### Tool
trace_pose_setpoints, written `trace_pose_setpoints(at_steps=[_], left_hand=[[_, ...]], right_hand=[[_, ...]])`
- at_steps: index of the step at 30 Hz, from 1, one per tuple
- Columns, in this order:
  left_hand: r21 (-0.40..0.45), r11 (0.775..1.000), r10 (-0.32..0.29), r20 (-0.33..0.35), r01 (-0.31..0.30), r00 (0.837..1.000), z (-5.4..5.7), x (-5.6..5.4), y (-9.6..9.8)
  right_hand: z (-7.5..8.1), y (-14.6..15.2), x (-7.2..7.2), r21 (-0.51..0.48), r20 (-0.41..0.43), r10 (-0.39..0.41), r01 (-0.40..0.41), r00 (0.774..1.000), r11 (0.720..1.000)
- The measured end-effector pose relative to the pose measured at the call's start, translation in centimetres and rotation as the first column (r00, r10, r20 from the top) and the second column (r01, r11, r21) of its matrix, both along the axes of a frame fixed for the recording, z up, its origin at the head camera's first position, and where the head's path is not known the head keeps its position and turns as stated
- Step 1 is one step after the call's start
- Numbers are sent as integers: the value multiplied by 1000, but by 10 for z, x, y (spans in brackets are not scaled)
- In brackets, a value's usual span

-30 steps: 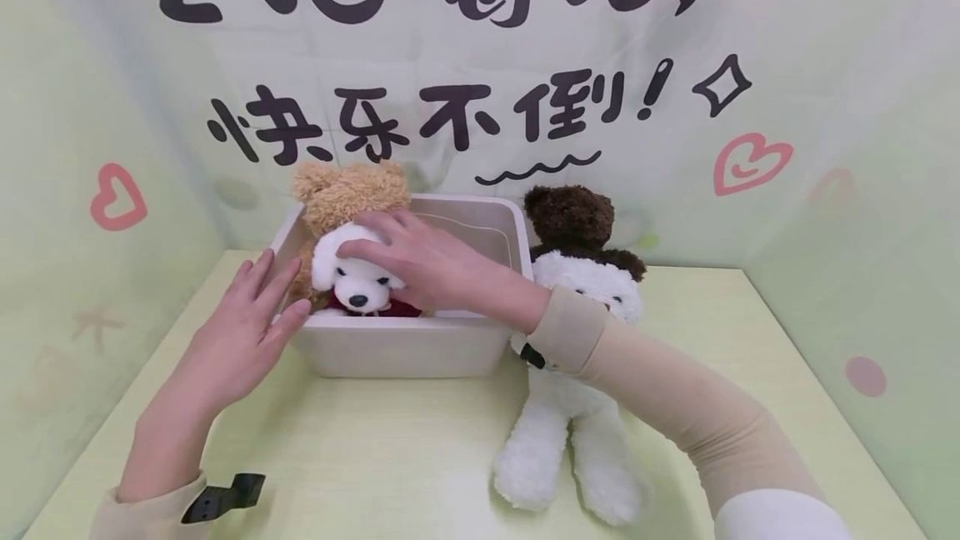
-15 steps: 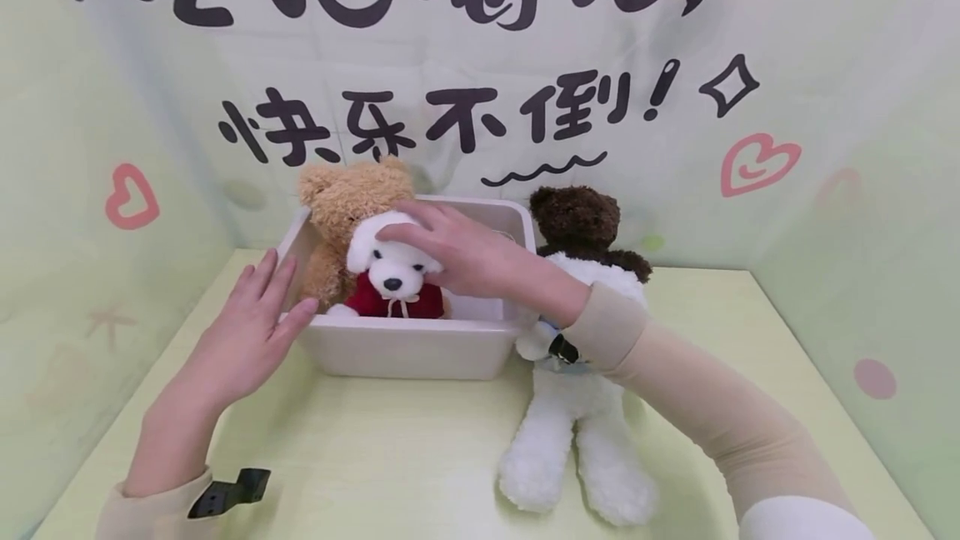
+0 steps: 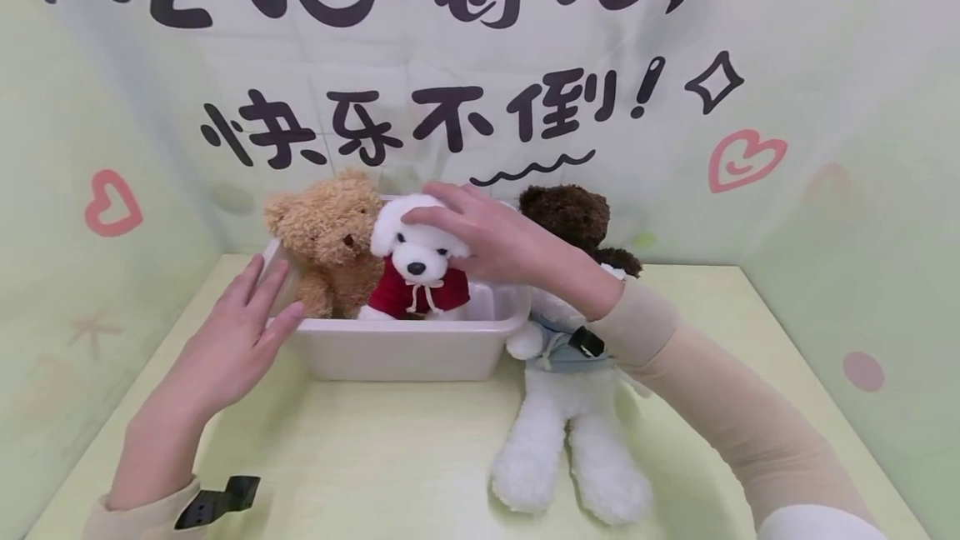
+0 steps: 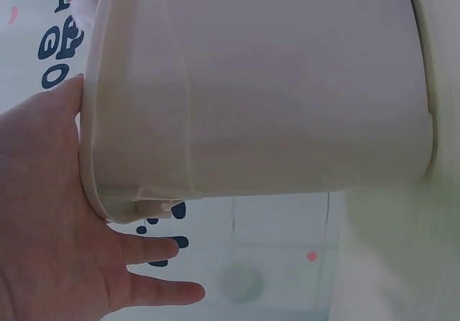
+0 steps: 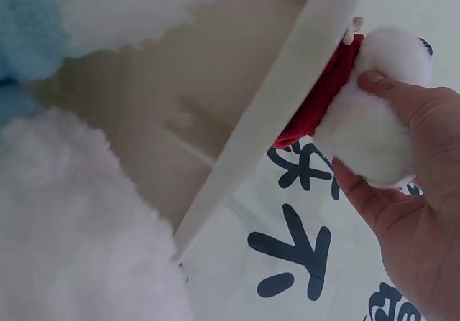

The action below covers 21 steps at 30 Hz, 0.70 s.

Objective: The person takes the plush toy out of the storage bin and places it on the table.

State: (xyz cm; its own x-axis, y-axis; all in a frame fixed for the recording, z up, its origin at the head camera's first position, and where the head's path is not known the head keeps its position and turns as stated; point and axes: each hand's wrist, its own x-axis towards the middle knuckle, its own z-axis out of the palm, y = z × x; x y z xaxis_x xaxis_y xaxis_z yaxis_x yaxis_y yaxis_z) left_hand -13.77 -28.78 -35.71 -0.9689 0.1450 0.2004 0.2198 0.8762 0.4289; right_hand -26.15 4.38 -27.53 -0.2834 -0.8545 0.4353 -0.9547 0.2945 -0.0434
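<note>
My right hand point(image 3: 487, 232) grips a white plush dog point(image 3: 422, 250) by the head, thumb and fingers pressed into its fur. The dog wears a red top with a white drawstring and sits upright inside a white plastic bin point(image 3: 405, 352). In the right wrist view its head point(image 5: 374, 134) rises above the bin's rim. To its left in the bin, a tan teddy bear point(image 3: 337, 252) leans with its head tilted. My left hand point(image 3: 232, 348) rests at the bin's front left corner, fingers straight; in the left wrist view its thumb touches the rim.
A large white plush toy point(image 3: 570, 440) in a light blue top lies on the table point(image 3: 360, 457), right of the bin and partly under my right forearm. Behind it is a dark brown plush bear point(image 3: 566, 215). A printed cloth backdrop point(image 3: 420, 48) stands behind.
My right hand has moved the white plush dog rightward and up within the bin, showing its red top. The teddy bear has tilted left. My left hand stays at the corner.
</note>
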Motion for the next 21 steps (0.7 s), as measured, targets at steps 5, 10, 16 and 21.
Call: trace_pose_setpoints(at_steps=[5, 10, 16, 21], left_hand=[[-9, 1000, -9, -13, 9, 1000, -1, 0, -1], [-6, 1000, -13, -14, 13, 1000, -1, 0, -1], [-7, 1000, -12, -17, 12, 1000, -1, -1, 0], [4, 1000, -11, -11, 11, 1000, -1, -1, 0]], right_hand=[[-3, 12, 1, -26, -29, 20, -21, 999, 999], [-2, 26, 3, -37, -83, 32, -35, 996, 999], [3, 41, 6, -75, -171, 51, -64, 984, 995], [10, 52, 7, -105, -241, 57, -84, 969, 991]])
